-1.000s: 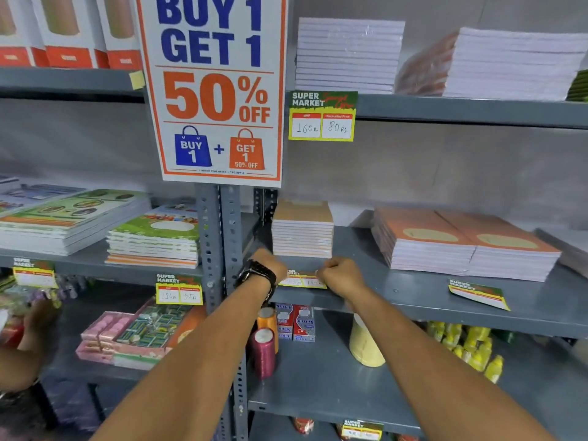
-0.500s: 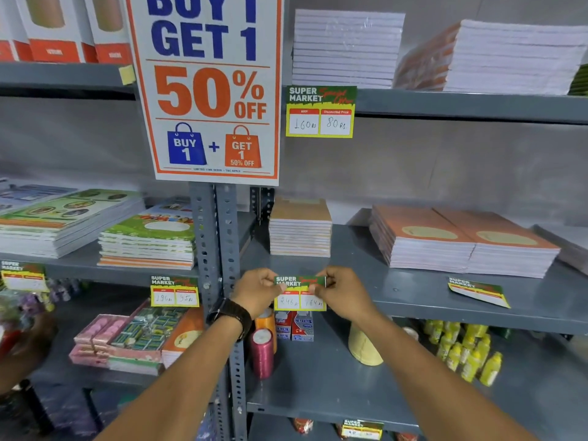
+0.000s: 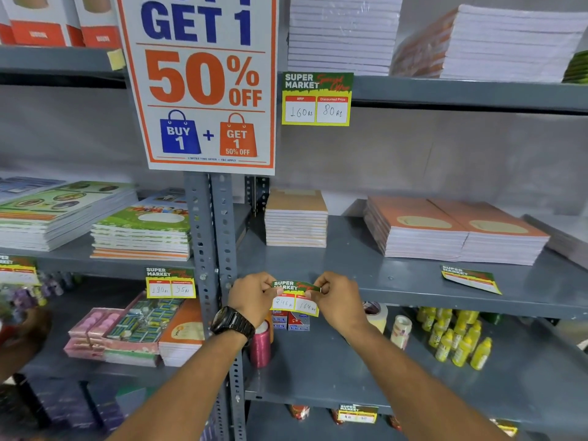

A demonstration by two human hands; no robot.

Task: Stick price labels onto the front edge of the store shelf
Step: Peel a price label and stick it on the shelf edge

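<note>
1. Price label pinched at its top corners by left hand and right hand, fingers clamped on the green header strip; held against the front edge of the middle shelf, just right of the perforated upright.
2. Printed "SUPER MARKET" in white on green; two white boxes below, handwritten roughly "246" and "164".
3. Black wristwatch on the left wrist.
4. Fixed label on the upper shelf edge: "SUPER MARKET", "MRP 160 Rs", "Discounted Price 80 Rs".
5. Big poster on the upright: "GET 1", "50% OFF", bags marked "BUY 1" + "GET 1 50% OFF".
6. Another label on the left shelf edge, figures near "190" and "95".
7. Loose label lying flat on the middle shelf, far right, in front of the orange notebook stacks.
8. Against half a second ago: same two-handed grip, label top now bowed upward and raised slightly toward the shelf lip. Against a full second ago: label then lying flat on the shelf under closed fists, now hanging face-out.
</note>
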